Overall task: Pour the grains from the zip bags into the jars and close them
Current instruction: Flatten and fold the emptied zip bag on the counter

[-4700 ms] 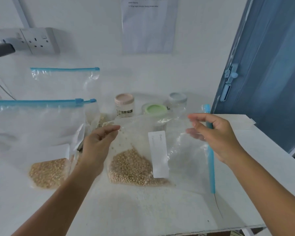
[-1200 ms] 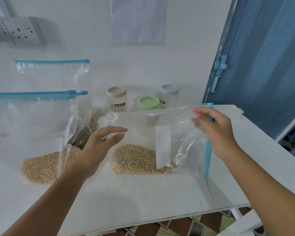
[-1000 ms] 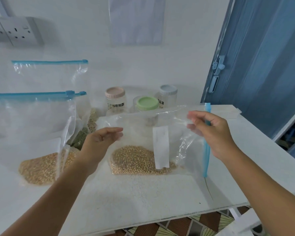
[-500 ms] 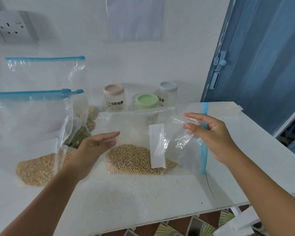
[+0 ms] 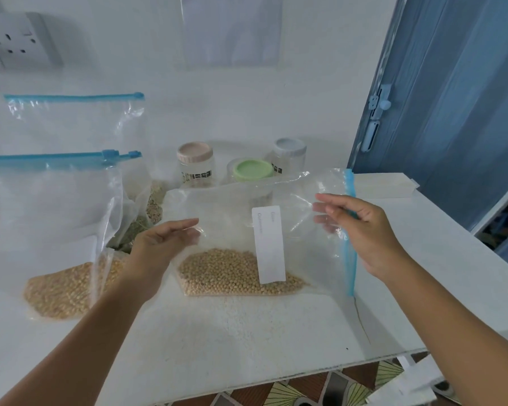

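Both forearms reach in over the white tabletop (image 5: 247,332). The left hand (image 5: 159,247) is open, fingers straight and loosely together, fingertips at the left edge of the clear zip bag (image 5: 305,259); contact there looks light, and no grip shows. The right hand (image 5: 361,230) is up by the bag's blue zipper strip (image 5: 349,259), which runs down the right side; fingers are relaxed and part-curled in front of the plastic, and I cannot tell if they pinch it.

The bag stands turned on its side, a heap of pale round grains (image 5: 235,273) settled along its bottom on the tabletop, a white label (image 5: 269,244) on its face.

To the left, a second zip bag (image 5: 47,215) holds yellowish grains at the bottom, and a third bag (image 5: 74,118) stands behind it.

Further back, three jars, lids on: pink lid (image 5: 194,150), green lid (image 5: 252,169), grey lid (image 5: 289,145).

Behind them, the white wall, a socket (image 5: 18,42) at upper left, a blue door (image 5: 452,98) on the right.
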